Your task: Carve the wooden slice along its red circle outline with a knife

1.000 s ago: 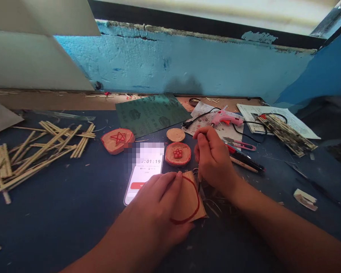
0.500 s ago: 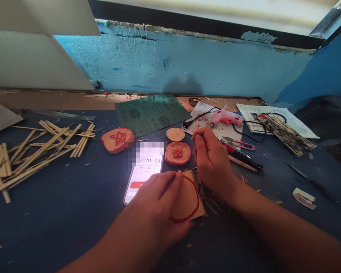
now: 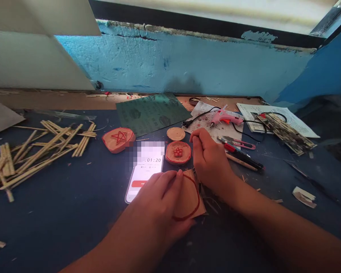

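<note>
One wooden board (image 3: 189, 195) with one curved red line lies under the left hand (image 3: 159, 201) and just left of the right hand (image 3: 211, 159). The left hand holds it down, fingers close together at the far edge and thumb by the near edge. The right hand is curled, its thumb pressed to the index finger around one slim dark tool (image 3: 199, 186), mostly hidden, that points down at the board's right edge.

One lit phone (image 3: 146, 174) lies just beyond the left hand, partly covered by it. Beyond the hands are three wooden pieces: one flower piece (image 3: 177, 152), one plain disc (image 3: 175, 134) and, farther left, one star piece (image 3: 118, 140). One green sheet (image 3: 153, 113) lies behind them. Past the right hand lies one pink glue gun (image 3: 227, 120); two pen-like tools (image 3: 241, 157) lie just beside that hand. Well left of the left hand are many loose sticks (image 3: 45, 155), too overlapped to count.
</note>
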The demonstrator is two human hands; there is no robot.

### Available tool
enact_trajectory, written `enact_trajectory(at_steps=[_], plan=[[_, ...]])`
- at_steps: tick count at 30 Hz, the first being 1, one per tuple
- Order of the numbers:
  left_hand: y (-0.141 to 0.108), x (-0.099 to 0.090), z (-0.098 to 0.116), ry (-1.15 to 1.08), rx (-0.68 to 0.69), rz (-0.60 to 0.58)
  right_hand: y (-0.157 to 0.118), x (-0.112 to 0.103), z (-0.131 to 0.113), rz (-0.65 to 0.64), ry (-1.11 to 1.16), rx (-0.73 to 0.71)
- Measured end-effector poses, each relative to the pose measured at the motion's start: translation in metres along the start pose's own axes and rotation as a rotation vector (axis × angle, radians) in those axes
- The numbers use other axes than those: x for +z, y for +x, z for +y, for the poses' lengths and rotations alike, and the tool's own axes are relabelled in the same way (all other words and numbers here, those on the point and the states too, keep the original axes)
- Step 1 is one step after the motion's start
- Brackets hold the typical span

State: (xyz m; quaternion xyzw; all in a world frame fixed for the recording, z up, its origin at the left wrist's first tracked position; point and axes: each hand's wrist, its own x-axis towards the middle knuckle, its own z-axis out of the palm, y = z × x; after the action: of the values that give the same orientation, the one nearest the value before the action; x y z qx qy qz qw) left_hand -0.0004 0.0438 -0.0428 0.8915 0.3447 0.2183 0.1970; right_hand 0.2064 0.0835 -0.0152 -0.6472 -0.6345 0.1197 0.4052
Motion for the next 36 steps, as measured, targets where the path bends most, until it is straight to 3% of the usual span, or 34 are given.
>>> enact_trajectory(at_steps=[12,22,36], plan=[[0.002,0.002,0.001,-0.009,-0.008,0.002,-0.009,-0.001,-0.001,-0.125,-0.048,0.044],[0.001,0.001,0.002,0.018,0.005,0.003,-0.003,-0.009,0.003,0.013,0.068,0.056],[0.002,0.002,0.000,-0.018,-0.001,0.001,-0.003,-0.006,0.000,-0.008,0.077,0.033]])
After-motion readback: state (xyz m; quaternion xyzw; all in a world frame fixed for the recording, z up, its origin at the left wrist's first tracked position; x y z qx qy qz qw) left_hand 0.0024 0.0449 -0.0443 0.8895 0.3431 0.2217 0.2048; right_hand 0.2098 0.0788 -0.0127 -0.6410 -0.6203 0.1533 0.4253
